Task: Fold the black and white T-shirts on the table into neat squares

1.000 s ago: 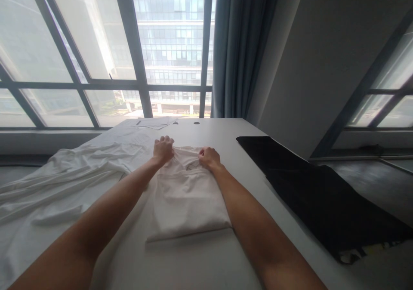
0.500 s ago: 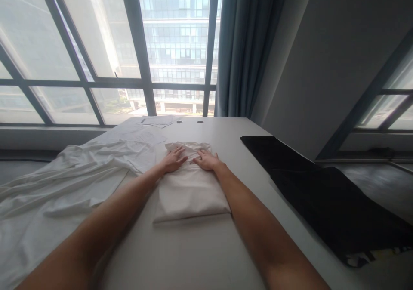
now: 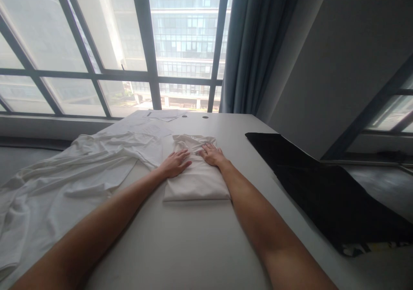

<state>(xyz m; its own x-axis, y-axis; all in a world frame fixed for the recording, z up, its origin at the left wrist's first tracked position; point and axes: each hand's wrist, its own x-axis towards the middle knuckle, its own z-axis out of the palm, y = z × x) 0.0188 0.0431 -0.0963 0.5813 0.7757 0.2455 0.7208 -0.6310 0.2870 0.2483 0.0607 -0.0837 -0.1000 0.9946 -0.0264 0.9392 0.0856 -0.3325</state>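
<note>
A folded white garment (image 3: 198, 183), perhaps a T-shirt, lies flat in the middle of the white table (image 3: 180, 242), its far end gathered in wrinkles. On its left side rests my left hand (image 3: 176, 163), open, palm down, fingers pointing toward the far right. My right hand (image 3: 212, 154) lies open on the garment's right side near the far end, fingers spread. Both palms press on the cloth and hold nothing. Part of the fabric is hidden under the hands.
At left, a larger white cloth (image 3: 77, 182) is spread in loose folds. Paper sheets (image 3: 164, 114) lie at the table's far left. Black fabric (image 3: 309, 186) runs along the right edge. Beyond stand windows and a blue-grey curtain (image 3: 258, 44).
The folded garment's near edge now sits farther from me, and its shape looks shorter. My left hand has slid slightly nearer along its side. The view has shifted a little.
</note>
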